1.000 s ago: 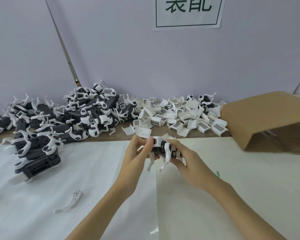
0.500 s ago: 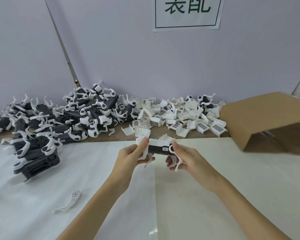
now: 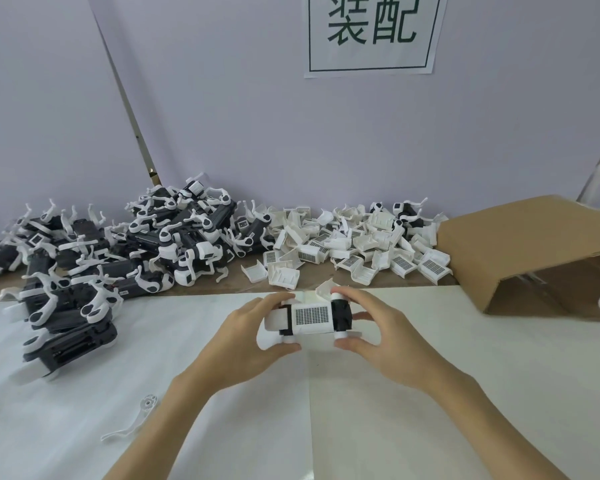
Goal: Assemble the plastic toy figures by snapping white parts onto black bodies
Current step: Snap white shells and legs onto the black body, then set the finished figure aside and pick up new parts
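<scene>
A person's left hand (image 3: 246,336) and right hand (image 3: 381,336) grip opposite ends of a black-and-white toy figure (image 3: 310,318), fingers and thumbs curled round it, holding it between them just above the white table covering (image 3: 465,358), its white gridded panel facing up. On the wall at the far side, a white paper sign (image 3: 371,32) carries two green Chinese characters, 装配, inside a thin green border. Far left lies a heap of assembled figures (image 3: 118,244), a pile of loose white parts (image 3: 354,247) sits beyond the hands, a cardboard box (image 3: 534,244) stands at right, and a single white leg piece (image 3: 132,420) lies near left.
</scene>
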`<state>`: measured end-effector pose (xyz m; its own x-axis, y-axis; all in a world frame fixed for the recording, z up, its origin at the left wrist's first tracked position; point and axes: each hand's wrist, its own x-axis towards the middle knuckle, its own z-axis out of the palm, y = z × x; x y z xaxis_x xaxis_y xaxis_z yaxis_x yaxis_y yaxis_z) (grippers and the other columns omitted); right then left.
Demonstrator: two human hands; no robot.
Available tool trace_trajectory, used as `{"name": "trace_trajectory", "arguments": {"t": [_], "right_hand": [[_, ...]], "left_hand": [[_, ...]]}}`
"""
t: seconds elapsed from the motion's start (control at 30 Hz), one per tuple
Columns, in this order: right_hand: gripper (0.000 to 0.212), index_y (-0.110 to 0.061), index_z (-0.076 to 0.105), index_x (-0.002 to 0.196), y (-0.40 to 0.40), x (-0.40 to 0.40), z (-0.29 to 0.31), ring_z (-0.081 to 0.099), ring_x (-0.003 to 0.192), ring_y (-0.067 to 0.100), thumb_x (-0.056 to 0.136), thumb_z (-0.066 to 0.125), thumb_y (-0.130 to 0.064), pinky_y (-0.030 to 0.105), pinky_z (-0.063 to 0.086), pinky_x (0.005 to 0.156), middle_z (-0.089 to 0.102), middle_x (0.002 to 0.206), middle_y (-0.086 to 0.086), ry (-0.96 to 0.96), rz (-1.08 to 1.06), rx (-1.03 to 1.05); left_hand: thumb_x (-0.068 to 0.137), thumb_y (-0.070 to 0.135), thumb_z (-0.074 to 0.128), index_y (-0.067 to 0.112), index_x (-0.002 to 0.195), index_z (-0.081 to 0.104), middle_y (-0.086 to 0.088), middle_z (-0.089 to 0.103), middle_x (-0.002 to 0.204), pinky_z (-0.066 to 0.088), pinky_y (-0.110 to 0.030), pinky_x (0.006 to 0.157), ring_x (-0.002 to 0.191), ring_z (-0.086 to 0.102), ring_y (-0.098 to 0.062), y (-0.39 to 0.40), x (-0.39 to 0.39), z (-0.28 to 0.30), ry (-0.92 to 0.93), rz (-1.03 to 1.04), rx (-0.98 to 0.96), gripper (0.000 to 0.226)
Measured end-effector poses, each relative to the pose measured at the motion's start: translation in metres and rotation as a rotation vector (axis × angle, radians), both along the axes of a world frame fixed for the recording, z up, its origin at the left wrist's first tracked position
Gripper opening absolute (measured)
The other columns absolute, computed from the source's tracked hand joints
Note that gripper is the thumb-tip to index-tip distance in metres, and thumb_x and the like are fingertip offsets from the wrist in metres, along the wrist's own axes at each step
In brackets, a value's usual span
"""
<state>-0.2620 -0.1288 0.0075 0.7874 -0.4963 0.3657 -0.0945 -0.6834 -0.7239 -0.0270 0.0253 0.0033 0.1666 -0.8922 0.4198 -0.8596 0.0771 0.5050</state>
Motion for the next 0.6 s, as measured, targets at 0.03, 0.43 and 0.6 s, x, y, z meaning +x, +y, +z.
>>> {"name": "trace_trajectory", "arguments": {"t": [0.03,0.43,0.6], "right_hand": [[0.061,-0.042,0.050,0.145,0.000,0.000,0.000,0.054,0.131,0.001,0.091,0.078,-0.034,0.016,0.046,0.103,0.056,0.141,-0.028,-0.023,0.025,0.022],[0.077,0.001,0.044,0.135,-0.089,-0.028,0.071,0.068,0.120,0.037,0.087,0.077,-0.049,0.043,0.060,0.092,0.055,0.143,0.027,-0.983,0.169,1.317],[0.086,-0.004,0.033,0.151,-0.088,-0.018,0.055,0.055,0.135,0.045,0.095,0.062,-0.063,0.053,0.048,0.110,0.056,0.146,0.027,-0.741,0.266,1.257]], "left_hand": [[0.083,0.062,0.078,0.045,0.141,0.052,0.020,0.065,0.130,0.043,-0.014,0.101,0.119,0.059,0.001,0.001,0.000,0.001,0.023,-0.008,0.011,0.065],[0.100,0.048,0.057,0.034,0.137,0.057,0.020,0.068,0.117,0.049,-0.025,0.094,0.114,0.062,-0.002,-0.005,-0.005,0.005,0.311,0.211,-0.096,0.040],[0.103,0.025,0.066,0.025,0.123,0.069,0.014,0.062,0.119,0.049,-0.030,0.099,0.116,0.057,-0.006,-0.009,0.006,-0.007,0.173,0.307,-0.116,0.020]]}}
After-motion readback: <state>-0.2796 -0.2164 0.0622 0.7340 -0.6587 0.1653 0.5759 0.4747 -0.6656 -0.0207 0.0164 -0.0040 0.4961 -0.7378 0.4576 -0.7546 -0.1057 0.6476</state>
